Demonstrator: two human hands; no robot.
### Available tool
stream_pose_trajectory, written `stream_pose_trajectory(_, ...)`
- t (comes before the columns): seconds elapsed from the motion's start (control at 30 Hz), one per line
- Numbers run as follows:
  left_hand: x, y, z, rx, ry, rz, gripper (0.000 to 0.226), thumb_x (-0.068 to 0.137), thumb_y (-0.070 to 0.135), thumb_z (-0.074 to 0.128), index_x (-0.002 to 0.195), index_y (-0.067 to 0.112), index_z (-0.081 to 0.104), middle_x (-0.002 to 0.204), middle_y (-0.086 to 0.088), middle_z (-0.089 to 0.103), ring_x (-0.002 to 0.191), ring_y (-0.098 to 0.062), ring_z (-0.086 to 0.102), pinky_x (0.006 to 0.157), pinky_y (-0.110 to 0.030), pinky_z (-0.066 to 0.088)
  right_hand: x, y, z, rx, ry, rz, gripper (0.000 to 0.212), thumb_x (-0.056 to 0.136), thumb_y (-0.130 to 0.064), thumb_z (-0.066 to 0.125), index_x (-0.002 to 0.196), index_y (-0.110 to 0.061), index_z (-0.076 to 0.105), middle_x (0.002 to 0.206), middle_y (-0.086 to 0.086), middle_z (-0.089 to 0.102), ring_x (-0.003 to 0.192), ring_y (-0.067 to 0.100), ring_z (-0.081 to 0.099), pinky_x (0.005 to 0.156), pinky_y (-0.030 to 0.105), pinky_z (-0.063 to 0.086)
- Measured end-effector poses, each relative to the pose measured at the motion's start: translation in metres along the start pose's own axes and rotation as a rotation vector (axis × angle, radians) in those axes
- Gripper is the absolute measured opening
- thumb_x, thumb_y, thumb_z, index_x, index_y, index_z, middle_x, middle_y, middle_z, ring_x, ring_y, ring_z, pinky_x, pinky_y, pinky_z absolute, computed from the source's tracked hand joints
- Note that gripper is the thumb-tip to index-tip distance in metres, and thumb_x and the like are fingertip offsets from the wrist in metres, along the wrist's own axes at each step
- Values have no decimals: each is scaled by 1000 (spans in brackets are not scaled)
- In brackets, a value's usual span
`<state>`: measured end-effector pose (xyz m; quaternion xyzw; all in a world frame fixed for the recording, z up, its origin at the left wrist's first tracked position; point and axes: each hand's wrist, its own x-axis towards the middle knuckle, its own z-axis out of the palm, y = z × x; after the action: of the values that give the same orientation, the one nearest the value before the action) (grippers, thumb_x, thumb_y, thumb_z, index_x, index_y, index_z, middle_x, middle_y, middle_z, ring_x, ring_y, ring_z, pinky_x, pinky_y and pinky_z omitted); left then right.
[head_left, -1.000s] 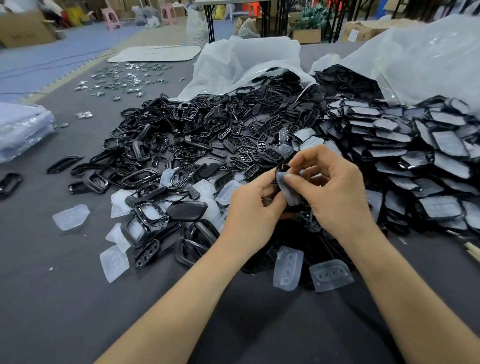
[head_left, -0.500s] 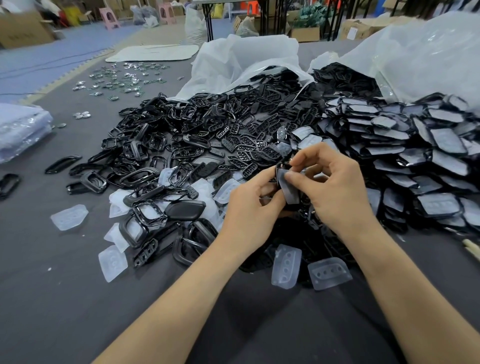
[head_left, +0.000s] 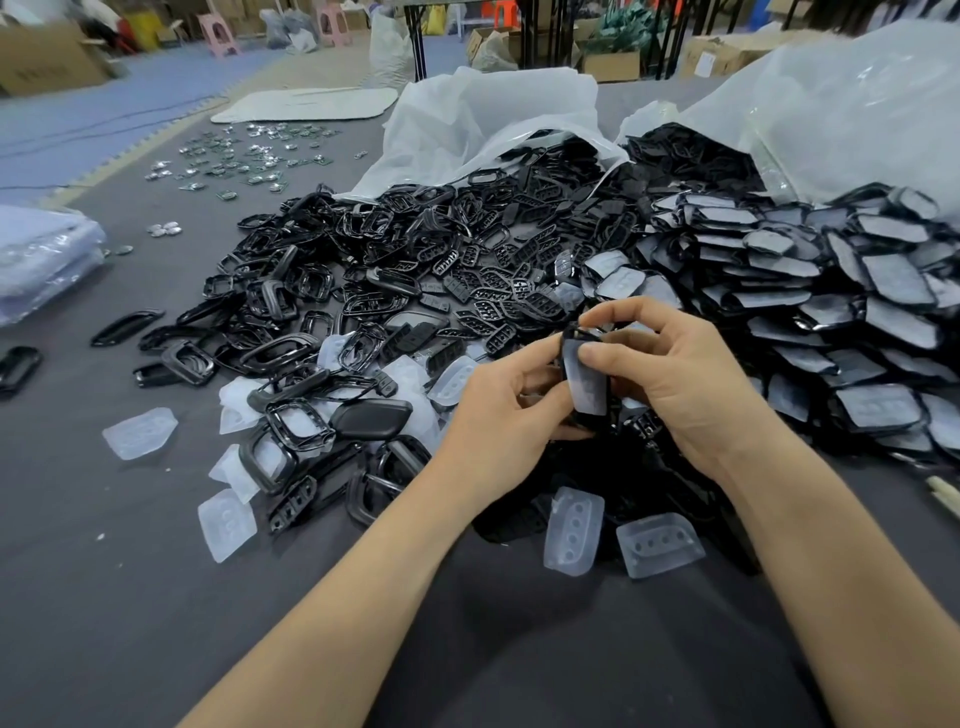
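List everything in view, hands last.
black shell with clear pad: one, black and translucent, held between both hands
loose clear pads: several, translucent white, near side of the pile
black frames: many, glossy black, heap left of centre
black button grids: many, black, heap centre
padded shells: many, black with translucent faces, stacked right
plastic bags: two, white, behind the heaps
metal pieces: many, silvery, far left of table
table: one, dark grey, under everything
left hand: one, pinches the shell
right hand: one, pinches the shell
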<state>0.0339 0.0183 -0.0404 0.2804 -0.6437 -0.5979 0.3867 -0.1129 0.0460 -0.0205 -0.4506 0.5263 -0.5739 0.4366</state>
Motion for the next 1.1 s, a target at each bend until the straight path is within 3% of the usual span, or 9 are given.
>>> stream_pose_trajectory(0.1, 0, 0, -1, -32, -16, -29, 25, 95, 2, 52, 109, 17, 66, 91, -6, 73, 81, -16, 71, 66, -30, 59, -1, -2, 1, -36, -9, -11, 26, 82, 4, 66, 90, -20, 65, 61, -9, 63, 53, 2, 57, 48, 11, 42)
stream_pose_trajectory(0.23, 1, 3, -1, -165, -43, -115, 35, 86, 15, 40, 108, 19, 67, 93, -9, 72, 81, -25, 70, 65, -34, 58, -1, -2, 4, -76, 13, -42, 27, 82, 6, 65, 88, -20, 64, 55, -12, 57, 48, -1, 52, 45, 10, 39)
stream_pose_trajectory(0.33, 0, 2, 0, -136, -48, -69, 27, 100, 6, 40, 112, 15, 62, 88, -3, 72, 73, -21, 71, 63, -31, 59, -2, -1, 4, -65, 26, -58, 26, 82, 6, 65, 85, -20, 63, 52, -12, 56, 46, -1, 50, 43, 11, 38)
stream_pose_trajectory(0.47, -1, 3, 2, -116, -53, -39, 34, 98, -5, 43, 120, 18, 56, 84, 5, 72, 68, -15, 70, 62, -25, 59, -1, -3, 3, -51, 25, -62, 25, 84, 5, 64, 83, -20, 63, 53, -12, 57, 46, 2, 50, 43, 12, 38)
stream_pose_trajectory(0.6, 0, 3, 1, -83, -53, -15, 40, 97, -4, 47, 131, 16, 51, 95, -5, 71, 74, -17, 70, 59, -24, 56, -2, -3, 1, -21, 25, -53, 23, 85, 2, 64, 81, -21, 65, 59, -6, 62, 48, 6, 53, 43, 13, 40)
stream_pose_trajectory(0.83, 1, 2, 0, -51, -37, -8, 47, 93, -4, 54, 124, 31, 51, 86, -1, 72, 71, -12, 68, 52, -19, 50, -2, -3, 1, -76, 27, -77, 22, 86, 0, 64, 83, -21, 66, 67, 2, 64, 48, 4, 53, 45, 12, 40)
stream_pose_trajectory(0.97, -1, 3, -1, -45, -52, 30, 61, 96, 0, 52, 131, 48, 39, 82, -3, 73, 70, -19, 70, 58, -24, 54, -2, -2, 1, -103, 42, -80, 18, 86, -1, 65, 85, -19, 66, 67, 0, 62, 49, 3, 53, 45, 12, 40)
stream_pose_trajectory(1.1, -4, 5, 1, -117, -43, 22, 58, 98, -2, 45, 135, 42, 38, 80, -3, 74, 71, -20, 72, 65, -30, 59, -2, -1, 0, -132, 48, -92, 20, 85, -3, 67, 84, -22, 66, 67, -4, 61, 55, 2, 56, 48, 11, 41)
